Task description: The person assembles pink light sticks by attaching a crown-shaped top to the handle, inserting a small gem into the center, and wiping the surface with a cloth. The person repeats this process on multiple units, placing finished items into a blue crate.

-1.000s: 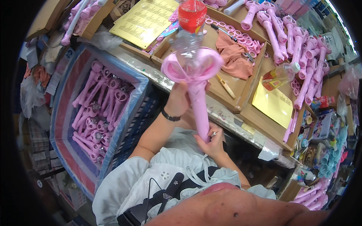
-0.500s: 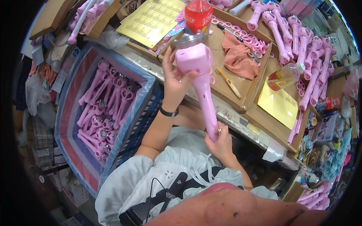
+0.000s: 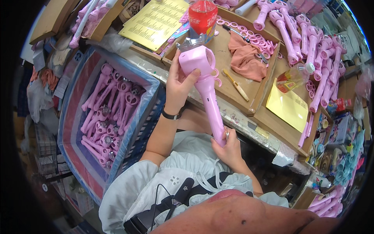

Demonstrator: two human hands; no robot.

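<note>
A pink plastic toy wand (image 3: 210, 102) slants between my two hands over the table's near edge. On its wide, rounded head sits a shiny grey crown-shaped piece (image 3: 191, 43). My left hand (image 3: 180, 84) is closed round the head, thumb across the front and fingers mostly hidden behind. The lower end of the handle is gripped by my right hand (image 3: 229, 148), fingers wrapped about it. Just left of my left forearm, a blue basket (image 3: 156, 87) lined with striped plastic holds several similar pink wands (image 3: 111, 91), some with grey pieces on their heads.
A cardboard tray (image 3: 218, 58) on the table holds pink rings (image 3: 255, 39), an orange cloth (image 3: 245, 58) and a yellow-handled tool (image 3: 235, 85). Behind the wand stands a red-labelled bottle (image 3: 202, 17); another bottle (image 3: 294, 78) lies on yellow paper (image 3: 286, 107). More pink wands (image 3: 286, 33) are piled at right.
The wand's head has turned and shifted slightly left and down, bringing its side ring more into view. My left hand moved with it; my right hand keeps its hold on the handle.
</note>
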